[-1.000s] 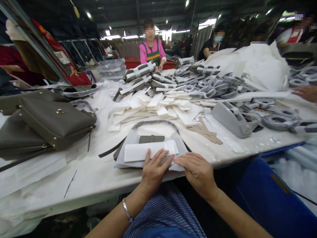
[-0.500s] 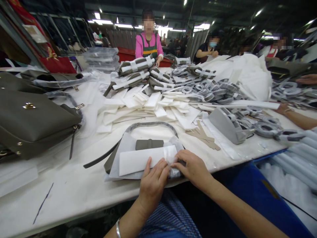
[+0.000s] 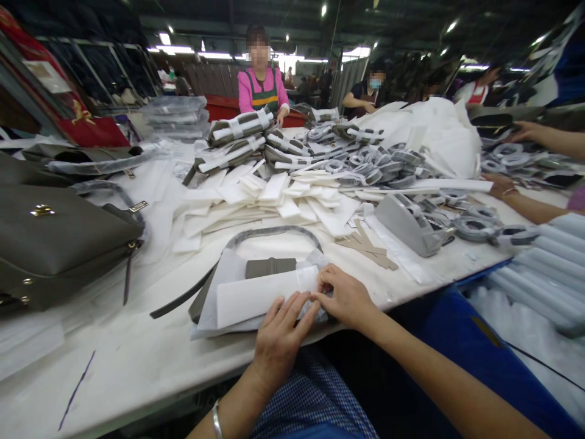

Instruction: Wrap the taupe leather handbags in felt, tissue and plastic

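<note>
Padding strip (image 3: 251, 300) lies across the sheet-covered bag (image 3: 270, 268) on the worktop (image 3: 150, 360); steady its near edge with the left hand (image 3: 281, 335), fingers extended, unclenched, while the right hand (image 3: 345, 299), fingers curled at its right end, grip hidden, should press evenly without creasing.

Bag (image 3: 270, 267) on tbl (image 3: 137, 360), foam pcs (image 3: 278, 189) behind, more bags (image 3: 68, 225) L, cardbd (image 3: 368, 247) R
</note>
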`<state>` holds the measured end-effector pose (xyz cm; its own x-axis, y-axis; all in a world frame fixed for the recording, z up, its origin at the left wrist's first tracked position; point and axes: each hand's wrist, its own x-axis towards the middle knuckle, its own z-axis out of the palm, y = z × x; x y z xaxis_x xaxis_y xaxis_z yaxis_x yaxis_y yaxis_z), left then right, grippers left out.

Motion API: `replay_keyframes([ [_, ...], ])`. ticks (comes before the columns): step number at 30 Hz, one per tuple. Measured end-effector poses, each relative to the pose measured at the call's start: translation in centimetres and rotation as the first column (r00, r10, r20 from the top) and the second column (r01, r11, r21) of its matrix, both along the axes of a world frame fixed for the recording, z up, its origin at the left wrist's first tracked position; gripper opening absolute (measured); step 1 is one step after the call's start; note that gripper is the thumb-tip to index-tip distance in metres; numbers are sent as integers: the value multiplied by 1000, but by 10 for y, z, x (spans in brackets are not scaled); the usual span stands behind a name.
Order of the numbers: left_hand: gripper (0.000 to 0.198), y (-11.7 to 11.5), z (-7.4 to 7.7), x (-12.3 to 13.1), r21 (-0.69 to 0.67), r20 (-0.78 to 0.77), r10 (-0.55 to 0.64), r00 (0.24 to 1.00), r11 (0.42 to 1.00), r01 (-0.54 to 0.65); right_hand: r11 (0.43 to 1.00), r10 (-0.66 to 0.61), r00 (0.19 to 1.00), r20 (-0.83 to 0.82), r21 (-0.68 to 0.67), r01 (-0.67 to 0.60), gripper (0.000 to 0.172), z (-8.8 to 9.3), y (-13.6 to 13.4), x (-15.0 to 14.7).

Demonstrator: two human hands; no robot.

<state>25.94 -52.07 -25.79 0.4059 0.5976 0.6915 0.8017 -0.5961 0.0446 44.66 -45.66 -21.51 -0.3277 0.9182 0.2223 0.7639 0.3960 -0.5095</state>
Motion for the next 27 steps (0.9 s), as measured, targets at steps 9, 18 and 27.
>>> replay_keyframes([
  [9, 32, 2, -2, -3, 4, -65, -27, 998, 1000, 27, 998, -53, 999, -6, 30, 53, 20, -3, -5, -3],
  [18, 31, 2, 0, -1, 59, -50, -20, 999, 998, 23, 998, -55, 997, -49, 25, 56, 12, 2, -4, -3],
  [27, 37, 17, -16, -24, 86, -213, -107, 971, 988, 128, 870, -455, 886, -86, 170, 463, 23, 59, 74, 192],
])
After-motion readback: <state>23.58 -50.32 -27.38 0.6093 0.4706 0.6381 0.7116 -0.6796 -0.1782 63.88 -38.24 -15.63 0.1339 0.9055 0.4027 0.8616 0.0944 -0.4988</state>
